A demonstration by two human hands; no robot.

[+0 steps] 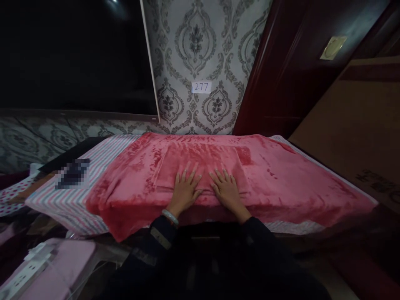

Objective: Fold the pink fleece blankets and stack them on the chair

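Note:
A folded pink plush cloth (pixel 200 158) lies flat on a larger pink plush blanket (pixel 300 179) that covers most of the table. My left hand (pixel 185 191), with a bangle at the wrist, rests palm down on the front left part of the folded cloth, fingers spread. Beside it, my right hand (pixel 227 192) presses flat on the front right part, its fingers also apart. Faint finger streaks show in the pile just beyond both hands. Neither hand grips anything.
A striped cloth (pixel 115 154) shows under the blanket at the left, bearing a blurred dark object (pixel 73 174). A large cardboard box (pixel 353 121) stands at the right. Behind hangs a television (pixel 75 58). A power strip (pixel 25 273) lies at lower left.

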